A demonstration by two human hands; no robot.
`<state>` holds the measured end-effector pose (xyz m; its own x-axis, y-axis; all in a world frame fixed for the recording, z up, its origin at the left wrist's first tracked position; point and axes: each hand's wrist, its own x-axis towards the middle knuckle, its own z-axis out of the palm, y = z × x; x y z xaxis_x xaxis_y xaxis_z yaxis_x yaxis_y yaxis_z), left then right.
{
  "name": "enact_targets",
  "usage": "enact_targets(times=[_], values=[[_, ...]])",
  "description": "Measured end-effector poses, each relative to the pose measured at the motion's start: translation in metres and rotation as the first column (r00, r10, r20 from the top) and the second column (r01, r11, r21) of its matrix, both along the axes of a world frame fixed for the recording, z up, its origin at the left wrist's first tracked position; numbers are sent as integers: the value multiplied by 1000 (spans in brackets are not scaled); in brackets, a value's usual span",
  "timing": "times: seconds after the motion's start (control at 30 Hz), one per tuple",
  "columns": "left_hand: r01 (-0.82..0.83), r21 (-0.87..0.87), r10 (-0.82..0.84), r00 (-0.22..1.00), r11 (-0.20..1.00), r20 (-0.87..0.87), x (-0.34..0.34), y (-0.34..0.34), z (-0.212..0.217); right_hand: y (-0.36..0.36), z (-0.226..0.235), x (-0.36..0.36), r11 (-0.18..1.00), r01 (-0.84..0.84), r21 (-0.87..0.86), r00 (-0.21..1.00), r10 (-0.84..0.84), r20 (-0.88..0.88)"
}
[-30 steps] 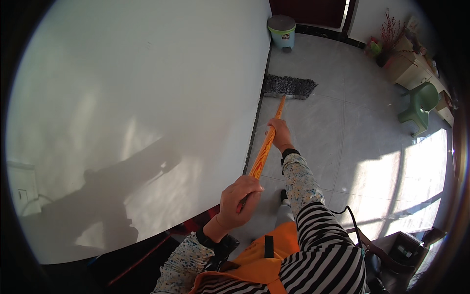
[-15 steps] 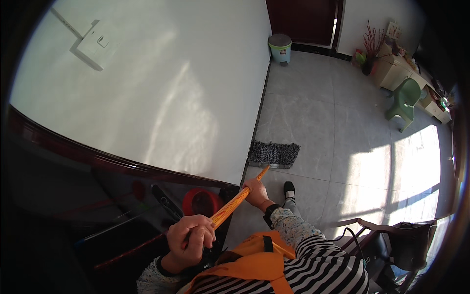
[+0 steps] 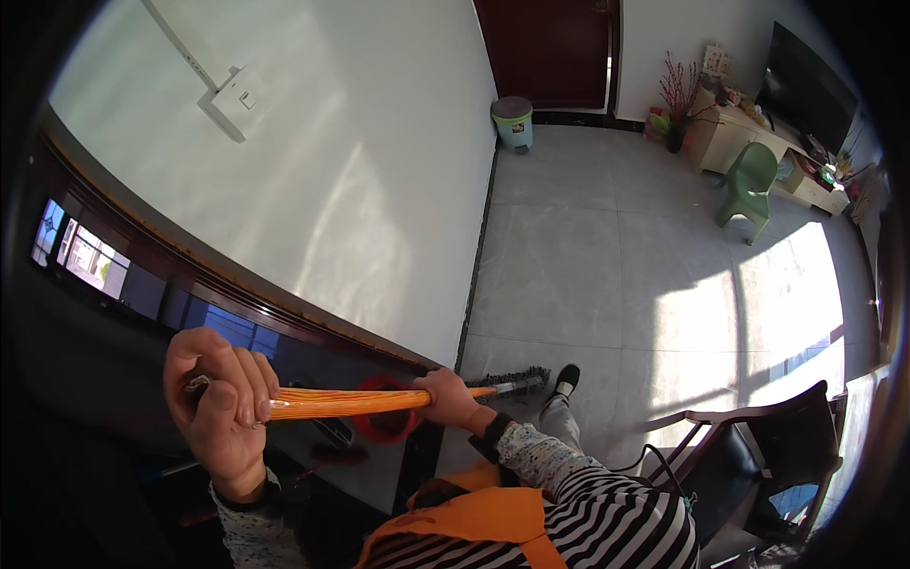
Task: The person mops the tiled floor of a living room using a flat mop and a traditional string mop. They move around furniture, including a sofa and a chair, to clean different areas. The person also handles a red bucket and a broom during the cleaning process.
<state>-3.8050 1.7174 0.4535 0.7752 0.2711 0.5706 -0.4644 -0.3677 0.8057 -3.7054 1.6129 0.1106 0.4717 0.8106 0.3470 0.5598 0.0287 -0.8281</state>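
A flat mop with a wood-grain orange handle (image 3: pixel 346 403) lies across in front of me, both hands closed round it. My left hand (image 3: pixel 223 394) grips the top end, out to the left and raised. My right hand (image 3: pixel 450 398) wraps the lower part of the handle, close to the wall's corner. Beyond it, the dark grey shaggy mop head (image 3: pixel 521 380) shows edge-on at the floor, between the wall's end and my shoe (image 3: pixel 566 379).
A white wall (image 3: pixel 379 190) borders the grey tiled floor (image 3: pixel 559 256) on the left. Behind the handle stands a red round container (image 3: pixel 384 438). A dark wooden chair (image 3: pixel 787 446) is at right. Farther off are a pedal bin (image 3: pixel 514 128), a green chair (image 3: pixel 749 185) and a low cabinet (image 3: pixel 720 142).
My left hand has swung left and up, turning the handle nearly level. The mop head has come back toward me from the floor ahead and now shows edge-on.
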Motion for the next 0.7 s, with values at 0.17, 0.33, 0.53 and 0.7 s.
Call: enact_targets(times=[0.17, 0.33, 0.53, 0.7], values=[[109, 192, -140, 978, 975, 153, 33, -22, 47, 0, 55, 116, 953, 50, 299, 976, -109, 186], [488, 248, -523, 846, 837, 98, 161, -17, 41, 0, 67, 266, 940, 128, 318, 915, -235, 328], [311, 186, -335, 934, 932, 121, 289, -17, -50, 35, 11, 441, 955, 183, 233, 884, -264, 385], [259, 207, -256, 966, 943, -41, 437, -29, -164, 5, -85, 605, 906, 422, 45, 843, -410, 349]])
